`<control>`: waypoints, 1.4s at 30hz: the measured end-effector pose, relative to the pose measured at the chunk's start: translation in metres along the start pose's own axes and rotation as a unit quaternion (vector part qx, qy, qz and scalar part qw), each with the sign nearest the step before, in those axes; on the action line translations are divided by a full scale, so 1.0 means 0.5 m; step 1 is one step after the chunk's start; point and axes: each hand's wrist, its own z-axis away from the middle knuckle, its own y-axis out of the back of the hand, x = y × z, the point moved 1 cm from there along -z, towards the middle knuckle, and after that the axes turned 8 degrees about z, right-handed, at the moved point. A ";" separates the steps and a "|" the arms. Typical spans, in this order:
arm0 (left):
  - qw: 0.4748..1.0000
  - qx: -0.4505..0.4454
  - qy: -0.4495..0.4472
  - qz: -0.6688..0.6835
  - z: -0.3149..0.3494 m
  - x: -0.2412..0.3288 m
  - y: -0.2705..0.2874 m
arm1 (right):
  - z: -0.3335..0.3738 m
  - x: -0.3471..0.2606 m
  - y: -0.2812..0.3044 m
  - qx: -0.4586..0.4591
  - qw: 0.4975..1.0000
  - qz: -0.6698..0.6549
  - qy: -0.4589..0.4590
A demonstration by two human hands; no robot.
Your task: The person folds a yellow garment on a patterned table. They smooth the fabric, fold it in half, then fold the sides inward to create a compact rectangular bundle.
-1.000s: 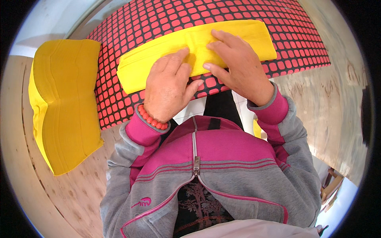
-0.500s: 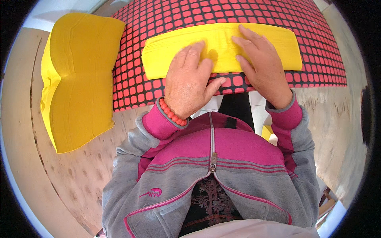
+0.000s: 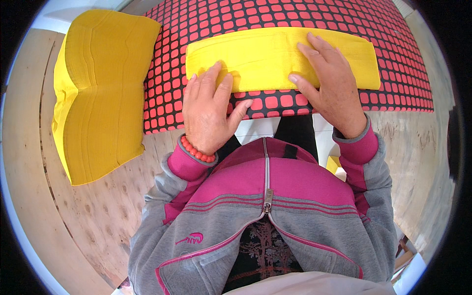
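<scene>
A long folded yellow cloth (image 3: 260, 59) lies flat across a red-and-black checked cover (image 3: 169, 93). My left hand (image 3: 208, 105), with a red bead bracelet at the wrist, rests its fingertips on the cloth's near left part; its fingers are spread and hold nothing. Toward the cloth's right half lies my right hand (image 3: 330, 81), open, fingers fanned out and pressing on the fabric. A faint crease runs up the cloth between the two hands.
At the left, a large stack of yellow cloth (image 3: 105, 93) hangs over the checked cover's edge onto a pale wooden board (image 3: 115, 206). More bare wood (image 3: 413, 162) shows at the right. A small yellow piece (image 3: 334, 163) is visible below, beside my right forearm.
My left hand has slid left along the cloth, from near its middle toward the left end. My right hand has shifted slightly; its fingers still lie on the cloth.
</scene>
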 end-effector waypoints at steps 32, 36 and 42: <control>0.989 -0.102 -0.097 0.035 -0.134 0.062 -0.113 | 0.101 0.067 0.096 0.060 0.986 0.109 -0.111; 0.990 -0.103 -0.095 0.027 -0.133 0.061 -0.113 | 0.097 0.082 0.097 0.046 0.977 0.177 -0.112; 0.989 -0.100 -0.103 0.024 -0.132 0.058 -0.114 | 0.077 0.053 0.089 0.071 0.986 0.139 -0.049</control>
